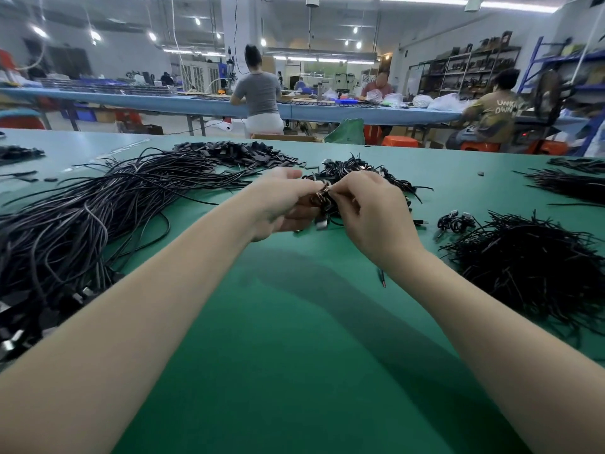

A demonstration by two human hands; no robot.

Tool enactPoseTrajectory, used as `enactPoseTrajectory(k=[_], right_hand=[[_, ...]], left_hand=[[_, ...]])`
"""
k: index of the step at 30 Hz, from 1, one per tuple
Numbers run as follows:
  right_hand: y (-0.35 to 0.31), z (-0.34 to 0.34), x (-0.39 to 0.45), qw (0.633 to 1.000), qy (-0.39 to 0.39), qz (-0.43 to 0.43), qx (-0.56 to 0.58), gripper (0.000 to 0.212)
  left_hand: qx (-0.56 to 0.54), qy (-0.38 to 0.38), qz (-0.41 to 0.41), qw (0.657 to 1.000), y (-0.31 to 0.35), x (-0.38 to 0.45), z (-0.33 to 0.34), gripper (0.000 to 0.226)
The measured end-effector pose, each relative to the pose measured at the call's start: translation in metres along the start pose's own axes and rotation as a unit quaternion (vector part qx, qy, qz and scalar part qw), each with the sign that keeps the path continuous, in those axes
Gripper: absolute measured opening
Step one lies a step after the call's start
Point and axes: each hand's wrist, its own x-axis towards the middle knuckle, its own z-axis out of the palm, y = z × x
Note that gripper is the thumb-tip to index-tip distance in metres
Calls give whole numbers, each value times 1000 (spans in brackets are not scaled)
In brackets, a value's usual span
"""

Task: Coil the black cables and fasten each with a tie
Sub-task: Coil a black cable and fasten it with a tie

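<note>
I have my left hand (281, 204) gripping the coiled cable (322, 199) while my right hand (370, 208) pinches the tie (329, 190) around it; twisting it tight looks like the next move.

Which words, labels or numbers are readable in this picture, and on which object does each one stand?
"UNK" over "OWN": pale print on the back of the seated person's shirt at far right, cut off at its right side.
Cartons on the shelves: any print too blurred to read.
Cables and ties: no readable text.
</note>
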Motion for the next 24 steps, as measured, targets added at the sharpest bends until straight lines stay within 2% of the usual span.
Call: enactPoseTrajectory(k=[1, 2, 3, 4, 6, 9, 12, 14, 17, 18, 21, 24], right_hand=[[1, 0, -1, 996, 15, -72, -56, 9], [2, 0, -2, 987, 33, -123, -95, 10], [4, 0, -2, 983, 44, -140, -106, 12], [4, 1, -2, 987, 43, -122, -92, 11], [1, 0, 0, 999, 33, -24, 1, 7], [3, 1, 3, 987, 27, 109, 114, 4], [5, 1, 5, 975, 40, 158, 154, 11], [5, 1, 5, 971, 36, 171, 163, 11], [4, 3, 3, 970, 12, 177, 165, 9], [3, 4, 3, 969, 4, 180, 167, 9], [3, 7, 1, 974, -19, 179, 139, 9], [3, 5, -3, 994, -20, 93, 51, 8]], left_hand=[[-58, -38, -59, 996, 2, -3, -1, 6], [-107, -66, -102, 987, 3, -4, -4, 18], [-149, -82, -122, 978, 4, -5, -4, 25], [-150, -93, -108, 978, 2, -2, -7, 27], [-95, -100, -56, 989, 2, 1, -6, 32], [-35, -127, 18, 991, 3, 0, -4, 43], [17, -130, 88, 987, 0, 1, -7, 48], [60, -99, 134, 984, -4, 2, -4, 44], [138, -19, 192, 971, -6, 3, -2, 10], [160, 0, 190, 969, -8, 4, -3, 6], [155, 21, 160, 975, -12, 8, -1, 26], [88, 13, 98, 991, -12, 7, 7, 17]])
